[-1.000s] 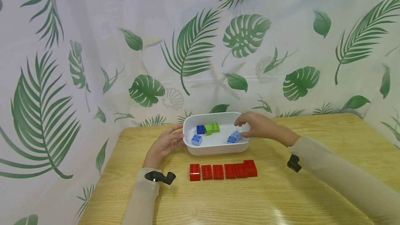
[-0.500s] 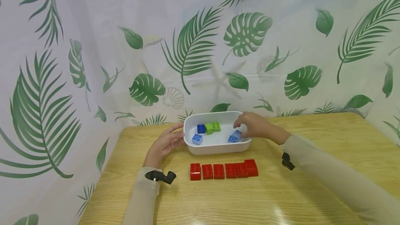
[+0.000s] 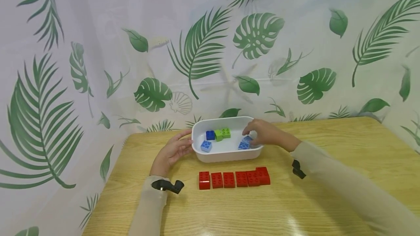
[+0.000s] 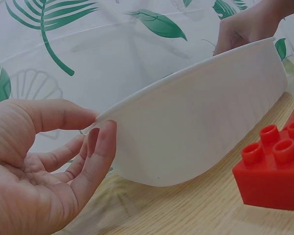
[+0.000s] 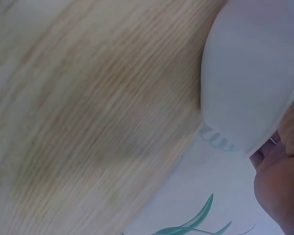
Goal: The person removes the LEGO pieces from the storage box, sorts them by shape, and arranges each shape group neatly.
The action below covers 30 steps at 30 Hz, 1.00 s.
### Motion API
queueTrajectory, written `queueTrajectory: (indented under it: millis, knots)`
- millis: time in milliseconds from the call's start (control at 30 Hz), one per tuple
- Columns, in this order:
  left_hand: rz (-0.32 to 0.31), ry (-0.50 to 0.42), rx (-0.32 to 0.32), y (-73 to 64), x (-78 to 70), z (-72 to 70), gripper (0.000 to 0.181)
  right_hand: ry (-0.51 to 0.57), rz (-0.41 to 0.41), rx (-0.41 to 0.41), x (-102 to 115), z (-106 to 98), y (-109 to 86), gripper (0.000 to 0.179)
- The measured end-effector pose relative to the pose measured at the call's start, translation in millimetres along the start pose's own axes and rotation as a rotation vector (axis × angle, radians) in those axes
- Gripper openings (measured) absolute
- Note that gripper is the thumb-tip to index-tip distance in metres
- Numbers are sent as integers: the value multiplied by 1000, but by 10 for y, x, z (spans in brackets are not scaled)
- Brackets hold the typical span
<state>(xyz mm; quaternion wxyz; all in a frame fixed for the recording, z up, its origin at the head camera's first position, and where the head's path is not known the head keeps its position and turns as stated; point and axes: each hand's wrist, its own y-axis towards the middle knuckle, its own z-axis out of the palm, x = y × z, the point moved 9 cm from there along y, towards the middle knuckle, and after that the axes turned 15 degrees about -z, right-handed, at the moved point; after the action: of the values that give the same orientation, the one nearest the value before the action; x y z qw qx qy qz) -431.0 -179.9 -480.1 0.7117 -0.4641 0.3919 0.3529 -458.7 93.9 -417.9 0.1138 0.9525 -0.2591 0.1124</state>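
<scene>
A white plastic box (image 3: pixel 229 156) stands on the table in the head view. At its left end my left hand (image 3: pixel 171 153) holds the rim; in the left wrist view its fingertips meet at the rim corner, against the outer wall. My right hand (image 3: pixel 267 133) reaches over the right end, fingers curved and spread apart from the thumb. Two light blue patterned toy bricks (image 3: pixel 244 145) lie beneath it, the thumb right at them. Further left inside are another light blue brick (image 3: pixel 206 146), a dark blue brick (image 3: pixel 210 135) and two lime green bricks (image 3: pixel 226 133).
In front of the box, several red bricks (image 3: pixel 229 180) form a row on the wooden table (image 3: pixel 229 214); the rightmost sits slightly higher. A leaf-patterned curtain (image 3: pixel 210 65) hangs behind the table. A black wrist mount (image 3: pixel 168 185) sits on the left sleeve.
My right hand has shifted a little left, further over the light blue bricks, and its forearm has come left too. The left hand stays at the box; the red row is unmoved.
</scene>
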Motion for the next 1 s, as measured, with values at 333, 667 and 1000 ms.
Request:
queueTrajectory:
  millis: [333,667,1000]
  knots:
    - [2,13,-5,-31,-15,6,56,34,80,9,-58,64,-2,33]
    - [-6,8,-9,-30,0,18,55,-9,68,14,-42,111,2,34]
    - [-8,29,-12,-22,-6,13,56,-64,61,20,-39,110,36,34]
